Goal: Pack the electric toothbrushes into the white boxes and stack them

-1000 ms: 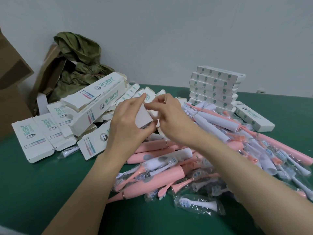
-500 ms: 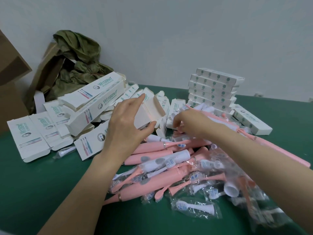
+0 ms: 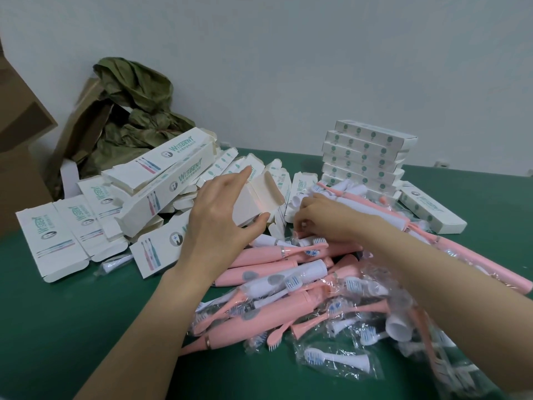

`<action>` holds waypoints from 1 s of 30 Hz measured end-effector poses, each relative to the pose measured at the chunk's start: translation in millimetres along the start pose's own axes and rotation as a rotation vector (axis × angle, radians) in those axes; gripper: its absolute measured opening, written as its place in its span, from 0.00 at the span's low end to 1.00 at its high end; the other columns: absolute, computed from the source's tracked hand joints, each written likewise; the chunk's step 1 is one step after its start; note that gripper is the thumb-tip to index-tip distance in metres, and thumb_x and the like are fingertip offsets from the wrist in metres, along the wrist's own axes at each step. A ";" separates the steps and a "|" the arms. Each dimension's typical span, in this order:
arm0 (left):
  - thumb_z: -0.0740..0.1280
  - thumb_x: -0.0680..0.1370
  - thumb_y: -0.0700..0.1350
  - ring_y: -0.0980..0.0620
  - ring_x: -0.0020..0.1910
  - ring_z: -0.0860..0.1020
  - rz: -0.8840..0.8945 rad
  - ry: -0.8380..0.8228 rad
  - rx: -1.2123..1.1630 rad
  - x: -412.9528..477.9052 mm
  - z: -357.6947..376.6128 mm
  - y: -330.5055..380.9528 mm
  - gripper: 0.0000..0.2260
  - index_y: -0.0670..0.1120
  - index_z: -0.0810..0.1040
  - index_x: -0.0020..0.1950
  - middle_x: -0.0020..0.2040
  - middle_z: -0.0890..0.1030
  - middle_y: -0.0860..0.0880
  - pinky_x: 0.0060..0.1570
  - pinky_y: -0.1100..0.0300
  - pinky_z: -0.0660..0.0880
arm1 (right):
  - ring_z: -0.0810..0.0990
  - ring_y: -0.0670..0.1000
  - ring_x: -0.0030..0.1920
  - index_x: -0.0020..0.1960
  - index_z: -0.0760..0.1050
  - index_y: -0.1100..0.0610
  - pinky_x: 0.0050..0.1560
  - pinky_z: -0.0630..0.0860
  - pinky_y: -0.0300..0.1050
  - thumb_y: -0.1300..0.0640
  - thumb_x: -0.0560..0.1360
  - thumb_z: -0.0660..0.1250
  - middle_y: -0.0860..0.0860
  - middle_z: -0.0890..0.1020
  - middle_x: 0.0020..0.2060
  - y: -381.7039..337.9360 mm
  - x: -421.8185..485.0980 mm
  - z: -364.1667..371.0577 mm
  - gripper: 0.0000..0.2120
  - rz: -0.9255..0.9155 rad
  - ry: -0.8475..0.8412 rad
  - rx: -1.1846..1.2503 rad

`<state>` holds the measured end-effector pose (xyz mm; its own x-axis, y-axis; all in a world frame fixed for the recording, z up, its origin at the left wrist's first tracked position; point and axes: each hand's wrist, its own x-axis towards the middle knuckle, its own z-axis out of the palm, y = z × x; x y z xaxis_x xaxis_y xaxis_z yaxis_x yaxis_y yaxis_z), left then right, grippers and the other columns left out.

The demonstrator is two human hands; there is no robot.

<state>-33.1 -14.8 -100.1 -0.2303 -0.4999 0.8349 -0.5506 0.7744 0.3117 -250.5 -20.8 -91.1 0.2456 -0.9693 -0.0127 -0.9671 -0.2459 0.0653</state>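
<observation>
Nearest table point(image 3: 72, 327) edge: bagged brush heads point(image 3: 337, 360), several, film slippery; I fear one snagging and dragging out with the chosen handle. Mid-table: toothbrush pile point(image 3: 274, 284), pink and white, tangled, beyond my count. Right hand point(image 3: 320, 217) dug into pile, fingers curled; can't tell what it has. Left hand point(image 3: 219, 217) holds one open white box point(image 3: 256, 197), thumb under, fingers over; skewed entry could crease flap. Left: empty boxes point(image 3: 86, 226), dozen-plus. Far right: stack point(image 3: 366, 157), about seven, layers offset, could topple; one closed box point(image 3: 429, 210) beside.
</observation>
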 end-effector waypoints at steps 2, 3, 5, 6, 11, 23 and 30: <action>0.76 0.66 0.40 0.50 0.55 0.70 0.005 0.003 -0.001 0.1 -0.3 -0.2 0.29 0.38 0.74 0.65 0.54 0.78 0.40 0.57 0.68 0.61 | 0.69 0.49 0.55 0.55 0.78 0.53 0.54 0.62 0.38 0.57 0.79 0.61 0.50 0.76 0.52 -0.6 -3.2 -3.8 0.08 0.033 0.031 0.090; 0.77 0.66 0.40 0.50 0.55 0.70 0.006 0.004 0.000 0.0 -0.6 -0.4 0.29 0.38 0.74 0.65 0.54 0.78 0.40 0.57 0.68 0.61 | 0.71 0.49 0.55 0.56 0.77 0.52 0.55 0.60 0.35 0.57 0.80 0.60 0.48 0.77 0.50 -0.3 -6.1 -5.7 0.08 0.047 0.057 0.097; 0.77 0.66 0.39 0.50 0.55 0.70 0.004 0.001 0.001 -0.2 -1.0 -0.7 0.29 0.38 0.73 0.66 0.54 0.78 0.40 0.57 0.68 0.60 | 0.74 0.47 0.53 0.56 0.75 0.52 0.52 0.58 0.23 0.57 0.80 0.58 0.45 0.76 0.43 0.3 -14.5 -10.0 0.09 0.078 0.106 0.110; 0.77 0.66 0.39 0.50 0.55 0.70 0.003 -0.001 -0.001 -0.1 -0.9 -0.8 0.30 0.38 0.73 0.66 0.55 0.78 0.40 0.57 0.68 0.60 | 0.75 0.45 0.49 0.55 0.74 0.54 0.48 0.58 0.19 0.58 0.80 0.57 0.44 0.75 0.41 -0.4 -18.8 -12.4 0.08 0.096 0.121 0.182; 0.76 0.67 0.41 0.50 0.55 0.70 0.007 -0.003 -0.007 -0.4 -1.1 -0.5 0.29 0.38 0.73 0.66 0.54 0.78 0.40 0.57 0.67 0.61 | 0.79 0.46 0.40 0.48 0.71 0.59 0.49 0.74 0.43 0.63 0.81 0.57 0.51 0.78 0.39 -8.2 -26.6 -26.7 0.05 0.107 0.277 1.212; 0.72 0.67 0.44 0.51 0.54 0.74 0.020 0.039 -0.025 0.6 -2.4 7.9 0.26 0.38 0.75 0.64 0.53 0.79 0.42 0.56 0.64 0.67 | 0.72 0.43 0.24 0.38 0.81 0.56 0.26 0.69 0.38 0.59 0.70 0.73 0.48 0.82 0.29 -66.5 -45.5 -59.5 0.03 0.057 0.398 1.084; 0.74 0.66 0.45 0.51 0.54 0.73 0.059 0.001 -0.030 -0.9 -1.5 6.6 0.28 0.38 0.74 0.64 0.54 0.80 0.42 0.58 0.70 0.64 | 0.70 0.40 0.23 0.38 0.82 0.57 0.29 0.68 0.34 0.59 0.70 0.73 0.44 0.78 0.25 -64.2 -41.1 -64.3 0.03 0.166 0.434 0.943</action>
<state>-35.3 -8.7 -98.1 -0.2610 -0.4530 0.8525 -0.5120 0.8136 0.2756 -194.3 35.1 -30.6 -0.0720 -0.9524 0.2961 -0.6052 -0.1943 -0.7720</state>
